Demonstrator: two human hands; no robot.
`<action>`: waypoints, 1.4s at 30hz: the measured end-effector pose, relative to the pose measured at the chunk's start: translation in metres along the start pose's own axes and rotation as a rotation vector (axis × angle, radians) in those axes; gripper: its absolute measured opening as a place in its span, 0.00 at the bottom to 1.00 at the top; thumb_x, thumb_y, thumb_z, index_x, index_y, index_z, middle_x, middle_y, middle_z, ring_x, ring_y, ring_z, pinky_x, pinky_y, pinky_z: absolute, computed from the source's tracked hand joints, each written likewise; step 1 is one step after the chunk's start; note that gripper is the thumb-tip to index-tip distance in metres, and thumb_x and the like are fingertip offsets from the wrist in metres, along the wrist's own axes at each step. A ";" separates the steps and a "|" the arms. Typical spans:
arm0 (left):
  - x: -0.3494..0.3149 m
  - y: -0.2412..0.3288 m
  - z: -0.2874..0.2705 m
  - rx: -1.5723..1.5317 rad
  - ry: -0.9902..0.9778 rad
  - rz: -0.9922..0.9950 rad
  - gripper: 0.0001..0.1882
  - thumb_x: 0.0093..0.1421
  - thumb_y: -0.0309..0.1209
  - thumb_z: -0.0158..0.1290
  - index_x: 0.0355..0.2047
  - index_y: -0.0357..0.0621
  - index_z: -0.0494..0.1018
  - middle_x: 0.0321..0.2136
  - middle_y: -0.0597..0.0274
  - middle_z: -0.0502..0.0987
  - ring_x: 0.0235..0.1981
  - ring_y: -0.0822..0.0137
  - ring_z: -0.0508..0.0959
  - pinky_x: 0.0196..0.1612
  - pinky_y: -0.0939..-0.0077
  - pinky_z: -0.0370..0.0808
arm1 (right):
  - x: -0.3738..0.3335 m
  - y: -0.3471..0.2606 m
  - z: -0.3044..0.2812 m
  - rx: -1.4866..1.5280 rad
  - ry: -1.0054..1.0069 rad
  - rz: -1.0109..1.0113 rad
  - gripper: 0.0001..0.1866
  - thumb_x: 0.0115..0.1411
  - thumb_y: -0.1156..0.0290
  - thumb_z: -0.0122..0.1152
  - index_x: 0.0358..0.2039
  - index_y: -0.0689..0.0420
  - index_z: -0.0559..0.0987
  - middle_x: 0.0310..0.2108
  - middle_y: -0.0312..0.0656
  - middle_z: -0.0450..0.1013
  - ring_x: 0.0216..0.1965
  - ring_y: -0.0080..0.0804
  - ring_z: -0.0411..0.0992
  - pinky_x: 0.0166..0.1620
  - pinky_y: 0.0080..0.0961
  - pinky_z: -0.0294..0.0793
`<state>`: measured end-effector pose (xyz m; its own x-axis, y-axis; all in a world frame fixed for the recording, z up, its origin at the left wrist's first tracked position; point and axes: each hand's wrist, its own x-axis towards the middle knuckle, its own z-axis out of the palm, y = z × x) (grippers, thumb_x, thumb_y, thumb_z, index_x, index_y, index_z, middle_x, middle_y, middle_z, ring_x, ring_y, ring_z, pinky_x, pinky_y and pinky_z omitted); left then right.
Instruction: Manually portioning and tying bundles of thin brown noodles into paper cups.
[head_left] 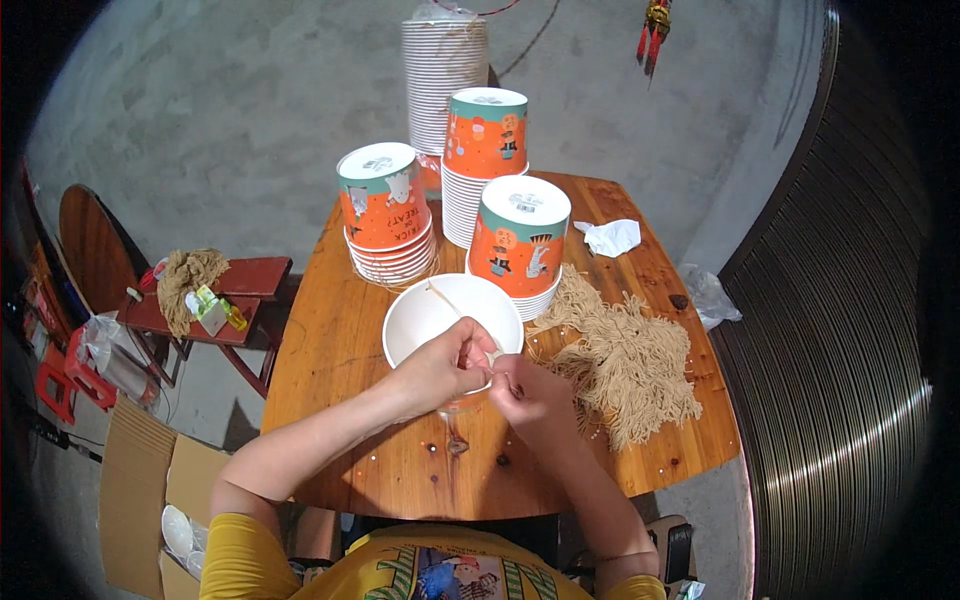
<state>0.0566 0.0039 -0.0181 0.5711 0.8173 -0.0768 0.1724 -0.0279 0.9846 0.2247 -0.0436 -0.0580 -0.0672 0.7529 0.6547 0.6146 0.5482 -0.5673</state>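
A white-lined paper bucket [408,318] stands on the table with its mouth up toward me. My left hand [450,362] is closed over its near rim, pinching a thin tan cord [441,297] whose loose part stretches across the bucket's mouth. Close against it, at the right part of the near rim, my right hand [530,393] is closed in a pinch. Both sets of fingertips meet on a short piece of the cord, mostly covered by the fingers. To the right lies a thick heap of tan cords [630,365].
Stacks of upturned orange buckets, a left one [384,205], a right one [520,240] and a rear one [487,135], stand beyond my hands. A tall white stack [440,80] rises behind. A crumpled tissue [611,237] lies far right. A red bench [245,279] stands left.
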 end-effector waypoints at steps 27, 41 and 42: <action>-0.013 0.002 0.010 0.518 0.108 0.225 0.11 0.57 0.23 0.49 0.40 0.39 0.64 0.28 0.53 0.72 0.32 0.56 0.76 0.36 0.65 0.72 | -0.007 0.000 -0.012 0.043 -0.137 0.179 0.08 0.52 0.75 0.63 0.34 0.56 0.76 0.24 0.42 0.74 0.23 0.37 0.74 0.27 0.30 0.73; -0.034 -0.030 -0.005 0.955 0.211 0.703 0.09 0.58 0.36 0.56 0.30 0.45 0.71 0.26 0.62 0.70 0.32 0.60 0.73 0.45 0.65 0.62 | 0.033 0.013 -0.050 -0.139 -0.237 -0.298 0.05 0.56 0.72 0.61 0.34 0.54 0.76 0.30 0.42 0.71 0.34 0.44 0.71 0.34 0.35 0.70; -0.037 -0.031 -0.006 0.955 0.224 0.712 0.08 0.59 0.36 0.56 0.30 0.46 0.72 0.25 0.64 0.69 0.31 0.63 0.73 0.47 0.65 0.60 | 0.033 0.017 -0.043 -0.135 -0.240 -0.303 0.05 0.56 0.72 0.61 0.34 0.54 0.76 0.30 0.42 0.71 0.34 0.44 0.71 0.34 0.35 0.70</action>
<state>0.0254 -0.0222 -0.0446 0.6439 0.5248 0.5567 0.4530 -0.8479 0.2754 0.2663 -0.0253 -0.0247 -0.4324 0.6373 0.6379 0.6356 0.7172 -0.2856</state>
